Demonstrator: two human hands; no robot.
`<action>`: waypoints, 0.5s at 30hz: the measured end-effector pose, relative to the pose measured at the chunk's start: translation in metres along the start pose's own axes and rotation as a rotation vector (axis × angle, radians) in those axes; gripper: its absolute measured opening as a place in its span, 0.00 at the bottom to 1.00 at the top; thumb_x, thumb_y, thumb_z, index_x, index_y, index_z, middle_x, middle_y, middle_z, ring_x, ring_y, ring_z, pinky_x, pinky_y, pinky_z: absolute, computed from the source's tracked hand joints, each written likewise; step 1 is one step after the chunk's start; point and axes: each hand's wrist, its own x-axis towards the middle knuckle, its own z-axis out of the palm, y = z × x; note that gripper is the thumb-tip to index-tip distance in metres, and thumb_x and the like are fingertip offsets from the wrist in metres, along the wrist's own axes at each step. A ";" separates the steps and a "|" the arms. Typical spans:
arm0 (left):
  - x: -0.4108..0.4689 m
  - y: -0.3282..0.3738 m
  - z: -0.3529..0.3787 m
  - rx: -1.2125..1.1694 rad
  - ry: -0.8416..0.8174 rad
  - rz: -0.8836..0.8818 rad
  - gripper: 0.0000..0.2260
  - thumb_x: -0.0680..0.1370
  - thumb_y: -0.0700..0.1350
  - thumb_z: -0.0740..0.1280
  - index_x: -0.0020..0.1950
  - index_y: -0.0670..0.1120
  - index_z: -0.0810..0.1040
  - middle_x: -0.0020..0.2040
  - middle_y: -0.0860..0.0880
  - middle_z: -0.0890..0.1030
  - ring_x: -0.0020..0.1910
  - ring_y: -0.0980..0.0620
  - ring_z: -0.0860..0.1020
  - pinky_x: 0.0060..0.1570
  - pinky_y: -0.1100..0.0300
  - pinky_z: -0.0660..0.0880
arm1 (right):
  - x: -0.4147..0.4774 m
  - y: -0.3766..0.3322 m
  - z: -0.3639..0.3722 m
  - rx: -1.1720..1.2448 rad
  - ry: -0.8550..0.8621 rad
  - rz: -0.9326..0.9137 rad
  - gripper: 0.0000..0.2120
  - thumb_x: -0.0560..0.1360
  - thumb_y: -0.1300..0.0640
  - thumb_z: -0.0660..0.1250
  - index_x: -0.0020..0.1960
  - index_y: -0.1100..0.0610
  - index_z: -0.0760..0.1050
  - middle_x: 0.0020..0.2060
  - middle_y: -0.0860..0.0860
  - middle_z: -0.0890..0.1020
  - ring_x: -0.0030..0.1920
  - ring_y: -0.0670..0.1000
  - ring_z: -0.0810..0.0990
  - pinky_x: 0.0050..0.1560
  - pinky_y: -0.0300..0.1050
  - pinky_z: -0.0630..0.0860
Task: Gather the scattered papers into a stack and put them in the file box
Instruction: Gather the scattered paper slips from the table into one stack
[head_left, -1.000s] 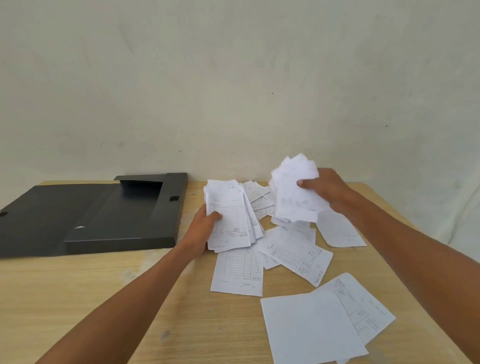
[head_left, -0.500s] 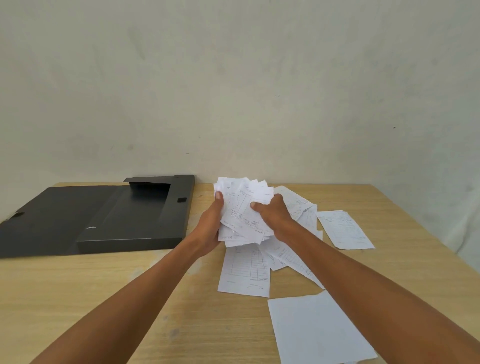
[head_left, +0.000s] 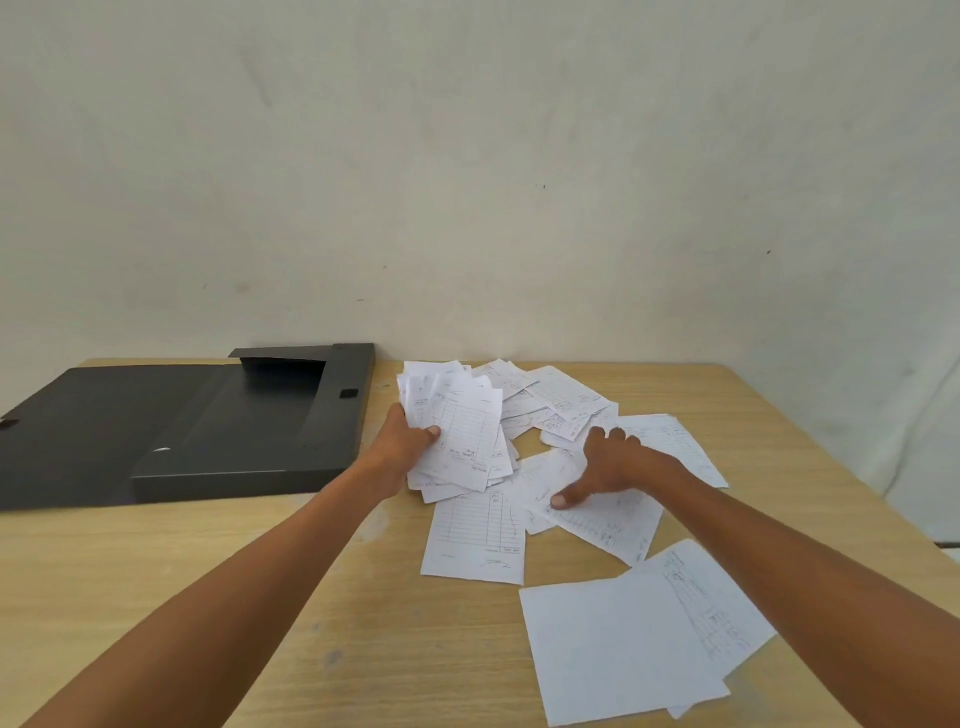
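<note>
My left hand (head_left: 402, 441) grips a loose stack of white printed papers (head_left: 460, 426), held tilted just above the table. My right hand (head_left: 605, 465) lies spread, fingers apart, flat on a printed sheet (head_left: 602, 512) on the table, with the thumb pressing it. More scattered papers (head_left: 550, 400) lie behind and to the right. One form sheet (head_left: 475, 538) lies below the stack. Two larger sheets (head_left: 618, 644) overlap near the front right. The black file box (head_left: 249, 431) lies open at the left, its lid (head_left: 78, 410) flat.
The wooden table (head_left: 208, 597) ends at a pale wall (head_left: 467, 182) behind. Its right edge runs close to the outer papers.
My right hand has let go of the stack and dropped to the right onto a sheet on the table. The left hand now holds the whole stack alone.
</note>
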 end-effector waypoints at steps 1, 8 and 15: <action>0.000 -0.001 0.002 0.033 0.003 0.009 0.20 0.82 0.37 0.66 0.72 0.45 0.66 0.63 0.48 0.77 0.58 0.45 0.78 0.53 0.46 0.80 | 0.000 0.001 0.001 0.015 0.007 -0.008 0.65 0.60 0.28 0.74 0.79 0.61 0.46 0.76 0.63 0.58 0.75 0.63 0.60 0.70 0.61 0.66; 0.000 -0.004 -0.001 0.062 0.022 0.047 0.19 0.83 0.38 0.64 0.73 0.48 0.66 0.66 0.47 0.77 0.60 0.45 0.79 0.56 0.45 0.79 | 0.010 0.007 0.005 0.024 0.118 -0.129 0.48 0.57 0.30 0.76 0.67 0.52 0.64 0.62 0.53 0.74 0.62 0.57 0.73 0.61 0.55 0.69; 0.001 -0.007 -0.009 0.114 -0.004 0.049 0.20 0.83 0.40 0.65 0.74 0.48 0.66 0.61 0.50 0.77 0.56 0.48 0.80 0.44 0.56 0.80 | 0.021 -0.001 -0.012 -0.008 0.073 -0.151 0.46 0.64 0.37 0.77 0.73 0.53 0.59 0.65 0.53 0.75 0.62 0.57 0.75 0.58 0.52 0.70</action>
